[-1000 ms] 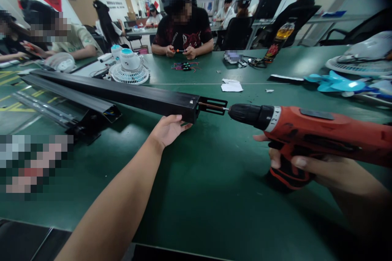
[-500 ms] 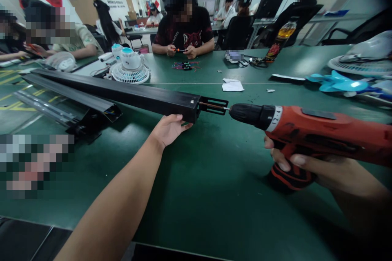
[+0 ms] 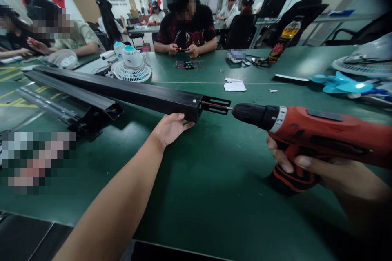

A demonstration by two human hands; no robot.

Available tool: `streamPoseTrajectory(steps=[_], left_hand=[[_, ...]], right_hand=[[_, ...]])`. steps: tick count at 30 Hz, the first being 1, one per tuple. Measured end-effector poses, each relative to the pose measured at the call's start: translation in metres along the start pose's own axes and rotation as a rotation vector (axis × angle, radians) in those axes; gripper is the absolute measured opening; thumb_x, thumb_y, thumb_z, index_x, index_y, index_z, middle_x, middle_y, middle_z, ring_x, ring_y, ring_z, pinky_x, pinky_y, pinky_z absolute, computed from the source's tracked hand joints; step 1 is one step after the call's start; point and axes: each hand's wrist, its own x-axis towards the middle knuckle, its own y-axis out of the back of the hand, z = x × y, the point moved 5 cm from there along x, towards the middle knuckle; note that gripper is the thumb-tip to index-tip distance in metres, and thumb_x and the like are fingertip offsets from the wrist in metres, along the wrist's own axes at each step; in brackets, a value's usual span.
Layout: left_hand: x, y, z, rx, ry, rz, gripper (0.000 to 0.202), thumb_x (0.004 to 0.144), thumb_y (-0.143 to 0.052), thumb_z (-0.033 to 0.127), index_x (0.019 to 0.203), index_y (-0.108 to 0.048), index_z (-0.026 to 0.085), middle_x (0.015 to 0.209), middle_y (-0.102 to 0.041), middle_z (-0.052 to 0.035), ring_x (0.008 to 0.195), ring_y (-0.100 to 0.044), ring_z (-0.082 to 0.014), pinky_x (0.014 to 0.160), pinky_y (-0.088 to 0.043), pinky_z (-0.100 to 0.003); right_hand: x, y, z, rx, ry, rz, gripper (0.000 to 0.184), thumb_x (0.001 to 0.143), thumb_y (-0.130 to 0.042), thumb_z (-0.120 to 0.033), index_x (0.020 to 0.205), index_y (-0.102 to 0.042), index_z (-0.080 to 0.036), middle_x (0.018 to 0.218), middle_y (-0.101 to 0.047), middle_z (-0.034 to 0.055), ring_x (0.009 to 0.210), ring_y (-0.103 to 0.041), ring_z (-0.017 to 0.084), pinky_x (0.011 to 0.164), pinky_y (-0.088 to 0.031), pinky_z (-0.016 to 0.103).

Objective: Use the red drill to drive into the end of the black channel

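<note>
A long black square tube [image 3: 147, 93] lies slanting across the table, its near end a little left of a cordless drill. My left hand [image 3: 172, 127] grips that end from the front and below, thumb on the side and fingers underneath. A slotted black bracket [image 3: 217, 105] sticks out of the tube's end. My right hand [image 3: 303, 167] is wrapped round the handle of the red and black cordless drill [image 3: 318, 130]. From the drill's chuck a thin bit [image 3: 229, 108] runs left along the bracket to the tube end; its tip is hidden.
Black channel pieces [image 3: 73, 91] lie at the left on the green table [image 3: 196, 195]. Farther back stand a white fan [image 3: 132, 65], wires [image 3: 188, 64], paper scraps [image 3: 234, 85] and a bottle [image 3: 283, 40]. Blue fan blades [image 3: 341, 83] lie at right. A person [image 3: 185, 28] sits opposite.
The whole view has shifted slightly, so everything sits a little to the right. Both hands keep their grips, and the drill and tube hold nearly the same relation.
</note>
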Motion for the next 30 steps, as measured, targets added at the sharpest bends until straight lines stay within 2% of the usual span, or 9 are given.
streamPoseTrajectory(steps=[9,14,17,23,30], left_hand=[[-0.0012,-0.0039,0.0011,-0.023,0.009,0.012,0.027,0.070,-0.111,0.030,0.081,-0.087,0.023,0.091,-0.086,-0.0046,0.096,-0.083,-0.0255,0.111,-0.072,-0.053],[-0.0012,-0.0042,0.0013,-0.002,0.005,-0.002,0.022,0.076,-0.108,0.029,0.083,-0.088,0.024,0.091,-0.086,-0.0038,0.097,-0.083,-0.0251,0.114,-0.072,-0.053],[-0.0006,-0.0035,0.0004,-0.010,0.005,0.008,0.026,0.072,-0.110,0.030,0.084,-0.088,0.024,0.092,-0.086,-0.0042,0.096,-0.083,-0.0243,0.110,-0.073,-0.051],[0.0013,-0.0010,-0.0008,0.003,-0.005,0.006,0.023,0.074,-0.106,0.030,0.085,-0.087,0.024,0.091,-0.085,-0.0062,0.099,-0.083,-0.0286,0.114,-0.070,-0.057],[0.0013,-0.0021,-0.0009,0.004,0.000,0.001,0.024,0.073,-0.108,0.031,0.081,-0.086,0.025,0.089,-0.083,-0.0050,0.098,-0.082,-0.0268,0.110,-0.072,-0.053]], right_hand=[[0.0003,0.0022,0.0025,-0.007,-0.002,-0.037,0.042,0.069,-0.069,-0.043,0.104,-0.065,-0.020,0.055,-0.062,0.0043,0.045,-0.056,0.021,0.037,-0.046,0.031],[0.0011,0.0001,-0.0011,-0.008,0.016,-0.048,0.042,0.069,-0.069,-0.044,0.103,-0.065,-0.020,0.055,-0.062,0.0042,0.044,-0.056,0.021,0.036,-0.045,0.031],[0.0007,-0.0002,-0.0020,-0.003,0.027,-0.033,0.041,0.069,-0.068,-0.045,0.102,-0.066,-0.020,0.057,-0.063,0.0055,0.045,-0.057,0.021,0.036,-0.046,0.031],[-0.0013,0.0008,-0.0018,0.043,0.029,0.009,0.042,0.069,-0.068,-0.045,0.105,-0.066,-0.021,0.060,-0.062,0.0053,0.046,-0.056,0.022,0.037,-0.047,0.033],[0.0007,-0.0020,-0.0036,0.059,-0.006,-0.038,0.042,0.072,-0.066,-0.043,0.105,-0.066,-0.018,0.056,-0.063,0.0056,0.042,-0.055,0.020,0.032,-0.044,0.029]])
